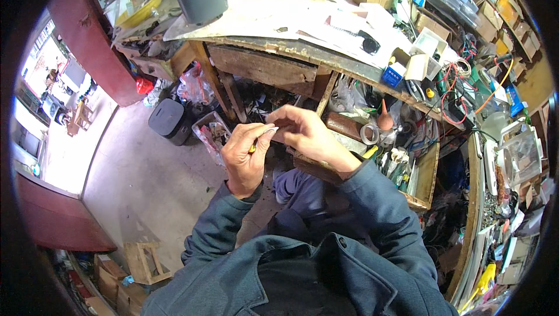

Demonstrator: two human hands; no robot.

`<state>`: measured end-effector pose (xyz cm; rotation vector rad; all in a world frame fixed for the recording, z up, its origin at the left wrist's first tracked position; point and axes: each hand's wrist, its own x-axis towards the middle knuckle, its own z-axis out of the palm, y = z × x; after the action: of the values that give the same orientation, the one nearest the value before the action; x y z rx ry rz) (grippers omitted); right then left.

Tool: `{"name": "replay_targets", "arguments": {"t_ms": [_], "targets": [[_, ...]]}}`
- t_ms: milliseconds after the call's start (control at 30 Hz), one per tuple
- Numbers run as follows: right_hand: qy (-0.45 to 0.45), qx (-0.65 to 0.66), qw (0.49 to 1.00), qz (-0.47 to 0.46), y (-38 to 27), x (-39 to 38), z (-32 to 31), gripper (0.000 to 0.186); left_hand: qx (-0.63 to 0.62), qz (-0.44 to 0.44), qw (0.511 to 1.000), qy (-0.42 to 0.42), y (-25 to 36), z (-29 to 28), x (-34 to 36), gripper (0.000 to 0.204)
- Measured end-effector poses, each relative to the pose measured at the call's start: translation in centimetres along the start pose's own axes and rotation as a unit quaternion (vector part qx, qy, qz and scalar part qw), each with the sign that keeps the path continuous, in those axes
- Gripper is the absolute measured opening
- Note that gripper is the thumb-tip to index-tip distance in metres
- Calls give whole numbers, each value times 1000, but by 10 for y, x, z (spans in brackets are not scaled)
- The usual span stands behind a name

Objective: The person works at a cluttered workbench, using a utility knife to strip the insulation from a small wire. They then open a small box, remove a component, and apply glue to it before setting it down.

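While two bare hands are meeting in front of the person, the left hand (242, 152) is pinching one small pale piece (269, 131) between thumb and forefinger, and one yellow bit (252, 149) is showing at its curled fingers; whether these two belong together I cannot tell. The right hand (303, 133) is bending its fingers just beside the left fingertips, but whether it is grasping anything I cannot tell. The pale piece is sitting at the left thumb's tip, on the near side of the workbench (291, 47). To the right, one open drawer (430, 171) is holding one orange rubber bulb (385, 120) and one pale ring (362, 135), which are lying near each other among mixed clutter. On the workbench, one dark grey pot (202, 0) is standing toward the left, and one blue box (393, 75) is resting near the front edge. One dark bin (167, 121) is standing on the floor (145, 170).
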<state>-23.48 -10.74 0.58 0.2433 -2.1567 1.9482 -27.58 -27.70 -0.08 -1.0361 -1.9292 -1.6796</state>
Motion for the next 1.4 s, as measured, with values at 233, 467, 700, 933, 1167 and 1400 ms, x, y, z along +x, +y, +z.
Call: {"name": "replay_targets", "arguments": {"t_ms": [233,467,700,933,1167,1400], "targets": [[39,-37,999,-7,-13,-33,-24,15,-105,-12,994,-20,6,36,10,17],[153,-5,988,-12,-34,-72,-99,10,-253,-133,951,-119,17,83,26,22],[204,39,978,31,-31,-98,-171,10,-458,-364,788,-191,-10,161,37,59],[277,278,918,56,-8,-98,-180,5,-439,-455,726,-269,-11,174,46,65],[223,97,966,89,-13,-91,-147,15,-456,-522,629,-352,0,171,49,71],[169,109,977,77,2,-86,-142,20,-464,-487,610,-419,-10,173,45,63]]}}
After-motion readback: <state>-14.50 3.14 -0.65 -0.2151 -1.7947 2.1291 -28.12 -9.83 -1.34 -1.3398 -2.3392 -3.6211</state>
